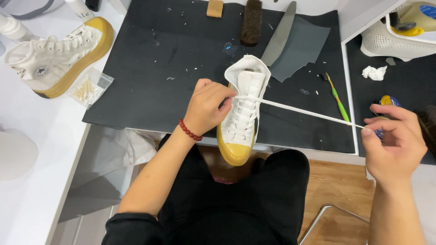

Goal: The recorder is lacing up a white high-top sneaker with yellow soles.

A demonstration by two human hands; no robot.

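Fingers of my left hand (206,106) are clamping the white sneaker (243,113) steady while my right hand (393,140) is pinching the lace (309,111) taut toward 3 o'clock.

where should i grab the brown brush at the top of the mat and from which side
Grip the brown brush across its narrow wooden back, from above. It lies flat and lengthwise on the black mat, long sides open, though the grey blade lies near its right side.

A shoe-care workshop. A dark mat (150,59) covers the worktop (36,136). On it lie a brush (251,22), cotton swabs (86,90) and sneakers (54,56).
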